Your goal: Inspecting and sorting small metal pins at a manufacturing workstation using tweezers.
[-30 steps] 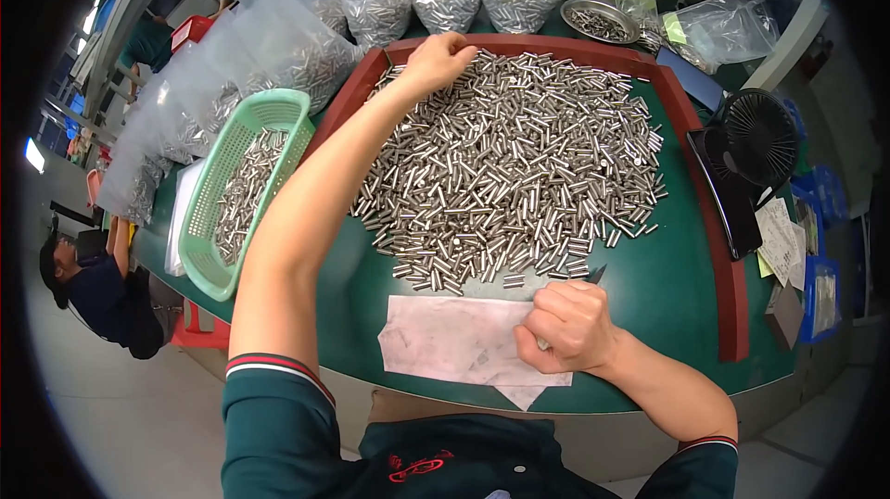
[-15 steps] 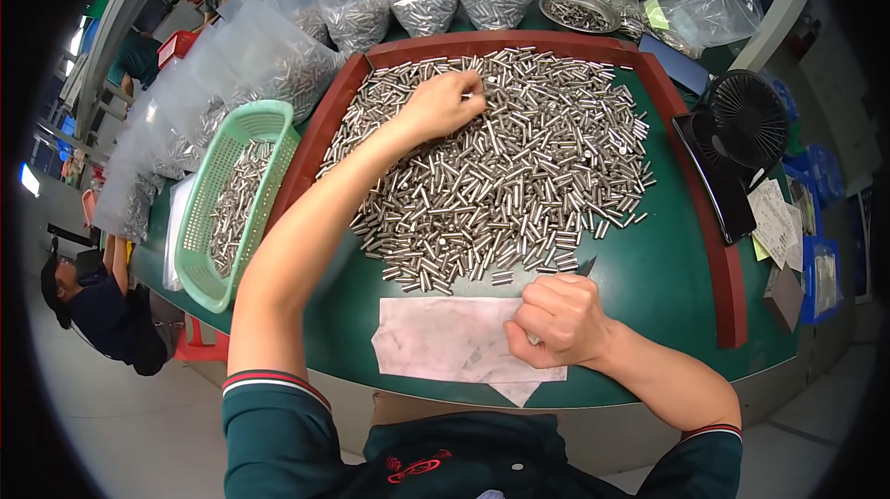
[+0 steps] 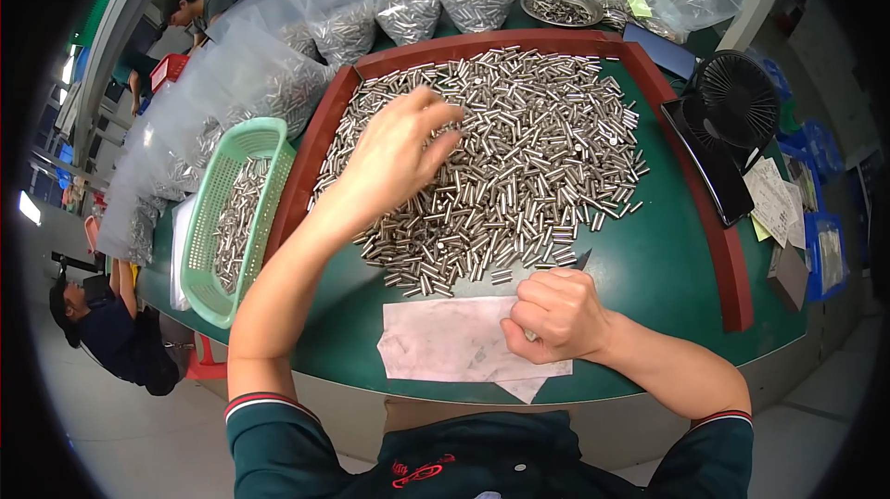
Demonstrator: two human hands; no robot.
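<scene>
A broad pile of short shiny metal pins (image 3: 519,165) lies on the green tabletop. My left hand (image 3: 394,147) hovers over the left part of this pile, with thumb and curved fingers apart and no pin visible between them. Near the front edge, my right hand (image 3: 556,314) is closed in a fist on a dark pointed tool (image 3: 583,260). Only the tip shows beyond the knuckles, and the fingers hide the rest. The fist rests at the right end of a smudged pale pink cloth (image 3: 445,341), which lies flat in front of the pins.
Dark red rails (image 3: 691,179) border the pile. Left of them stands a light green perforated basket (image 3: 197,249) holding pins. Clear bags of pins (image 3: 408,12) line the back and left. A metal dish (image 3: 561,8) sits behind, a black fan (image 3: 737,101) at right. Other people work at left.
My left hand has drawn back leftward and nearer to me over the pile, and its fingers have spread. My right fist stays at the cloth. The whole view has shifted slightly.
</scene>
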